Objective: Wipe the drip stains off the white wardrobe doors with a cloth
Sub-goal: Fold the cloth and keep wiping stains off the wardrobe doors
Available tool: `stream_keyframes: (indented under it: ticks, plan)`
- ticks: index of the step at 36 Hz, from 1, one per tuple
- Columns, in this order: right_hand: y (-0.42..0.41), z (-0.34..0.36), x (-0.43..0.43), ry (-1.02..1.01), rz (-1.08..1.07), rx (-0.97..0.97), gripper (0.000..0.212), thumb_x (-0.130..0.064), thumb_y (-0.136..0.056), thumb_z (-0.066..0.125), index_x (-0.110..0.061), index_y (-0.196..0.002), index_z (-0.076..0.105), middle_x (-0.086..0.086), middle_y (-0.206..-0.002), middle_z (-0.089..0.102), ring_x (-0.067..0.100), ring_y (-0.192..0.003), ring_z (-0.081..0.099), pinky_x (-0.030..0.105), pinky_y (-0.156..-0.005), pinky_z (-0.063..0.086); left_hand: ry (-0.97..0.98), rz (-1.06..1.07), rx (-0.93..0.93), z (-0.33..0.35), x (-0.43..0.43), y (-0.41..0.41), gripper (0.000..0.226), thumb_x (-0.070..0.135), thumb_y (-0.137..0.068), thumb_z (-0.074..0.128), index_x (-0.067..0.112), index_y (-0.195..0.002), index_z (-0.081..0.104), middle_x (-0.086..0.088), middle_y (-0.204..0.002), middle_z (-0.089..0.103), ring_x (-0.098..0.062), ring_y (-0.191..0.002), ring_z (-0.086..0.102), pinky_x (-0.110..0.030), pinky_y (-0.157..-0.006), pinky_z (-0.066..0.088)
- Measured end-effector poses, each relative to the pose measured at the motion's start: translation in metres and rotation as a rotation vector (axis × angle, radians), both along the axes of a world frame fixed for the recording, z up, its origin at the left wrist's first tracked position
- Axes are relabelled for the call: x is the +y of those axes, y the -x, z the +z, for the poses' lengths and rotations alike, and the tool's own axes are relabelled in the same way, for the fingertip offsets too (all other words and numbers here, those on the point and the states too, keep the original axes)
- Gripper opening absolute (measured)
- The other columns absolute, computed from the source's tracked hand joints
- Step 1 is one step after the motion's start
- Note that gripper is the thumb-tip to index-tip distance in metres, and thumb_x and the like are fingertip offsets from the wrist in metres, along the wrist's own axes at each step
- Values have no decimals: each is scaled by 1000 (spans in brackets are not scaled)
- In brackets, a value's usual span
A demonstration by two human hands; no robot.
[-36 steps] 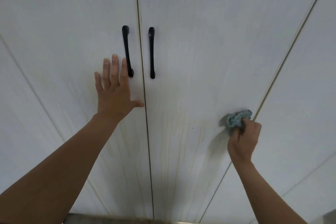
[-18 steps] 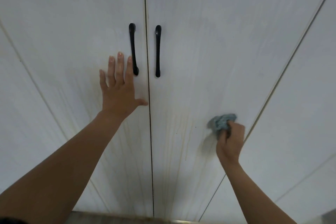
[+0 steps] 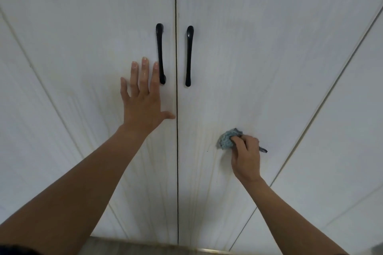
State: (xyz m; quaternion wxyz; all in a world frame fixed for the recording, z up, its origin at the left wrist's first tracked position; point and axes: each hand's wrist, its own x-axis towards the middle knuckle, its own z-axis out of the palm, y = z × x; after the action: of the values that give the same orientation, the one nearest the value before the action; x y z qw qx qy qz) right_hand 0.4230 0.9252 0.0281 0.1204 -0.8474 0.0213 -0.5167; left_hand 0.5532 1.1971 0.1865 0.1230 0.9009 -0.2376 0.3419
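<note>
Left hand (image 3: pixel 143 103) flat on the left door (image 3: pixel 93 27); right hand (image 3: pixel 246 159) holds the cloth (image 3: pixel 227 141) against the right door (image 3: pixel 269 58).

Left hand lies with fingers straight and spread, thumb tip reaching the dark centre gap, index finger just beside the lower end of the left black handle (image 3: pixel 160 54). Right hand grips the crumpled blue-grey cloth, well below the right handle (image 3: pixel 189 56). Much of the cloth is buried in the fist, with one dark corner poking out on the right. Faint yellowish drip stains (image 3: pixel 199 163) run down both doors near the gap, pale and hard to trace. Both forearms are cut off by the lower frame edge. Door tops are out of view. A dim strip of floor (image 3: pixel 124 245) shows at the bottom, too blurred to read.
</note>
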Motion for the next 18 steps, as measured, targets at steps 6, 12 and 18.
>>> stream_keyframes:
  ticks: [6,12,18]
  plan:
    - [4,50,-2,-618,-108,-286,25,-2,-94,47,3,-117,56,6,-109,48,21,-98,50,22,-85,43,16,-12,-32,-1,0,-1,166,81,-48,83,24,-157,-28,-7,-170,-9,-39,-158,-1,-65,-122,9]
    - [-23,55,27,-613,-162,-361,25,7,-89,41,-4,-107,54,10,-101,48,23,-94,44,33,-83,39,6,-9,-38,-1,1,-1,165,82,-48,81,24,-157,-29,-7,-169,-9,-39,-158,-1,-65,-122,10]
    - [-24,-2,29,83,16,15,19,0,-95,52,-6,-109,64,14,-90,56,30,-80,51,42,-73,47,-16,-2,-30,-1,0,-1,165,84,-48,80,23,-158,-27,-11,-170,-7,-38,-158,-2,-65,-123,9]
